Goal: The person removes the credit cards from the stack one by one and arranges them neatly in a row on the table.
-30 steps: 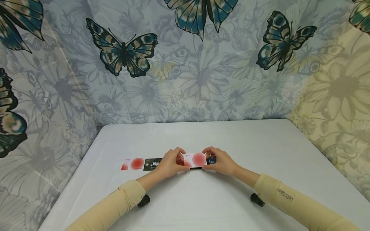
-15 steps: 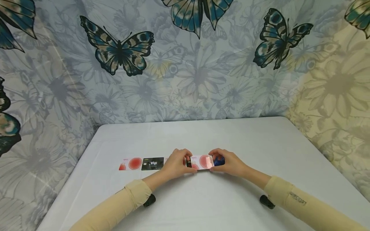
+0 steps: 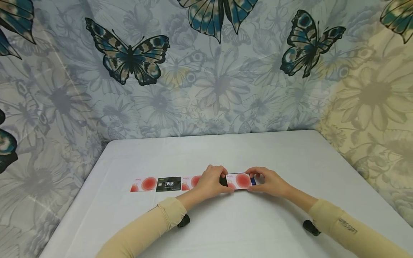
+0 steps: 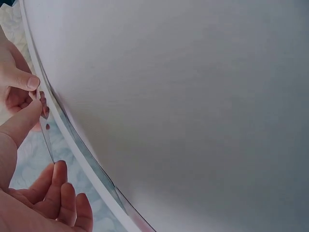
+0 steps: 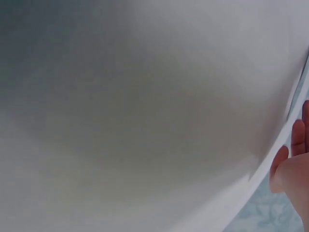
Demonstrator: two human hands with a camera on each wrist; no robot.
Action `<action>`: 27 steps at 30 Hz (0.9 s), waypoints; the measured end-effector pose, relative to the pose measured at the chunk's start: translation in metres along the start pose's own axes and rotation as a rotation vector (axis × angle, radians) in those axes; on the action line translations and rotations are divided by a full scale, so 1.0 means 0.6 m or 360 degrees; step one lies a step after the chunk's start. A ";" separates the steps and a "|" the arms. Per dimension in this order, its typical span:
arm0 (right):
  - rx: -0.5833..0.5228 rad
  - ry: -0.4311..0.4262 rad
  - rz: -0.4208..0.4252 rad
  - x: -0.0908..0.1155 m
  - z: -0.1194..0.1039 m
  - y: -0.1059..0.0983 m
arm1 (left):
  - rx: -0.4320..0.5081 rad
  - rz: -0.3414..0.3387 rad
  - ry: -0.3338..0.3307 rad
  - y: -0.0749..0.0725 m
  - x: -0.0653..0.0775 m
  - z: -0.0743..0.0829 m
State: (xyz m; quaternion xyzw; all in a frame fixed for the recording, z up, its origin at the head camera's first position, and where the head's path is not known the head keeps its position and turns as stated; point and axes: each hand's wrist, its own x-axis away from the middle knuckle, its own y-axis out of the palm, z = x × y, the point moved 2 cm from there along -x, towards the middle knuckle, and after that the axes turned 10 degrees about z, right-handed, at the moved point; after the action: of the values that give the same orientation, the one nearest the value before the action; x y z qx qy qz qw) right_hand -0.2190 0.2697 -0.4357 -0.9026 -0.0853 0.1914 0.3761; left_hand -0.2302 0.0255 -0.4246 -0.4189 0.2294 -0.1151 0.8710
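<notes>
A white-and-pink card (image 3: pixel 242 181) with a round red print is held just over the row of cards, between both hands. My left hand (image 3: pixel 209 182) pinches its left end, thumb at the near edge and fingertips at the far edge. At its right end, my right hand (image 3: pixel 270 182) grips it the same way. The left wrist view shows the card (image 4: pixel 47 137) edge-on between the left hand's (image 4: pixel 29 193) thumb and fingers. Dark blue (image 3: pixel 253 180) shows by the right fingers, and a black card (image 3: pixel 223 181) is partly hidden by the left hand.
To the left lie a pink-and-white card (image 3: pixel 143 184), a black card marked Vip (image 3: pixel 168 184) and another pink-and-white card (image 3: pixel 190 182), side by side on the white table (image 3: pixel 206 154). A butterfly-patterned cloth (image 3: pixel 219 86) hangs behind the table.
Both hands have moved to the right with the pink-and-white card between them. The third card in the row, hidden behind the left hand before, now shows. The head view has shifted slightly.
</notes>
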 end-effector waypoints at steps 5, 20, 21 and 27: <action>0.0023 -0.0001 -0.0002 0.008 0.013 -0.017 | -0.0077 -0.0020 0.0027 0.013 -0.011 0.015; 0.0050 -0.0005 -0.0045 0.032 0.060 -0.073 | -0.0263 -0.0085 0.0071 0.062 -0.047 0.071; 0.0063 -0.0005 -0.0047 0.033 0.062 -0.077 | -0.0266 -0.0081 0.0069 0.067 -0.049 0.074; 0.0122 0.0019 -0.0064 0.036 0.085 -0.101 | -0.0320 -0.0056 0.0071 0.089 -0.066 0.092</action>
State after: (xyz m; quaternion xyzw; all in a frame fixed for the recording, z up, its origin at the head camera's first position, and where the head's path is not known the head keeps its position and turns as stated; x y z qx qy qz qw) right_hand -0.2207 0.3517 -0.4317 -0.8867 -0.0938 0.1817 0.4147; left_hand -0.2368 0.1113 -0.4243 -0.5057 0.2516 -0.1161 0.8170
